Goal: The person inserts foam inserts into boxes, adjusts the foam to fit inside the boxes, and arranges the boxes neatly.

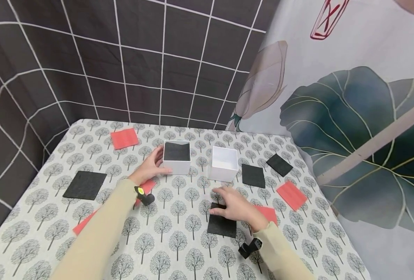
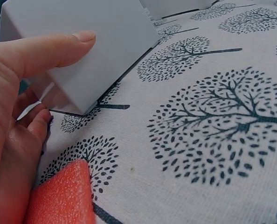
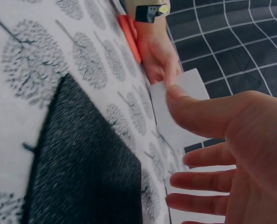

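Note:
My left hand (image 1: pixel 152 167) holds a white square box (image 1: pixel 177 168) at its left side. In the left wrist view the thumb lies along one face of the box (image 2: pixel 106 42) while the other fingers are at its side. A black sheet (image 1: pixel 177 151) shows inside that box. My right hand (image 1: pixel 233 204) is spread over a black square (image 1: pixel 222 225) on the table, its fingers apart with nothing between them. Just beyond it stands a second white box (image 1: pixel 224 174), open at the top, with a pale inside.
Red foam pieces lie about: one at the back left (image 1: pixel 124 139), one at the right (image 1: pixel 292 195), others partly hidden by my arms. More black squares lie at the left (image 1: pixel 84 185) and right (image 1: pixel 253 175). A dark gridded curtain (image 1: pixel 140 62) hangs behind the table.

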Demonstrator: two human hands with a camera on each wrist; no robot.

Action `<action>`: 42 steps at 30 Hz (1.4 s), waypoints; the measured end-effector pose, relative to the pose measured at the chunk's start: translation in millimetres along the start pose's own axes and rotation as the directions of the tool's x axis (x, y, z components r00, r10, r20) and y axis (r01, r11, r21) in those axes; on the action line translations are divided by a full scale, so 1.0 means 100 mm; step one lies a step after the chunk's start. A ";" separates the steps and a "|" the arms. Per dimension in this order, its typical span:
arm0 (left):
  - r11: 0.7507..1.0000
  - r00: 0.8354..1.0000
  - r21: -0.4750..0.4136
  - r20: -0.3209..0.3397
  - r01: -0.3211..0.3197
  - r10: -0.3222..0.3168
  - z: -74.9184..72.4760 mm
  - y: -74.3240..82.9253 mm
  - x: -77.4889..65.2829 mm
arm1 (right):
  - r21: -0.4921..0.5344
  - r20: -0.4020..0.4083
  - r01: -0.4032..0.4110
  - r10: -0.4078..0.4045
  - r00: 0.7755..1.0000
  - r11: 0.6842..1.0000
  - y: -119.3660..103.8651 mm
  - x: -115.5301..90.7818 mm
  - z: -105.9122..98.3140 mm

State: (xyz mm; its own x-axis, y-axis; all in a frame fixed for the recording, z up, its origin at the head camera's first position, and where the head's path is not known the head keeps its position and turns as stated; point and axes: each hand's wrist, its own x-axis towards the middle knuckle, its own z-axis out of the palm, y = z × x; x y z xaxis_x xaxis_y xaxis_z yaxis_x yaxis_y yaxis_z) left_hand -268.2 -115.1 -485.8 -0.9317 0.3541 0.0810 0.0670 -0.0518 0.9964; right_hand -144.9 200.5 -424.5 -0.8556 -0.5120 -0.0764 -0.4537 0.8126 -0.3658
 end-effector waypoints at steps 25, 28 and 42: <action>1.000 1.000 0.016 -0.003 0.019 -0.019 -0.01 -0.02 0.00 | -0.074 0.128 -0.086 0.094 0.987 0.994 0.03 -0.28 0.23; 1.000 1.000 0.022 -0.002 0.006 -0.006 -0.01 -0.04 0.00 | -0.067 0.128 -0.082 0.090 0.988 0.994 0.03 -0.28 0.23; 1.000 1.000 0.007 -0.002 -0.002 0.002 0.00 -0.05 0.01 | -0.107 0.077 -0.004 0.012 0.997 0.994 0.09 -0.27 0.23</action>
State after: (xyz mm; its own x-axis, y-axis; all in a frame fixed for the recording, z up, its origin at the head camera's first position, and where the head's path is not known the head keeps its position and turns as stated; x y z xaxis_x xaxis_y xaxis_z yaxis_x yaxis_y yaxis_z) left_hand -269.4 -114.4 -490.4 -0.9324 0.3519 0.0826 0.0711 -0.0456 0.9964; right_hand -119.8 215.6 -446.7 -0.8391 -0.5223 -0.1521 -0.4746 0.8395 -0.2645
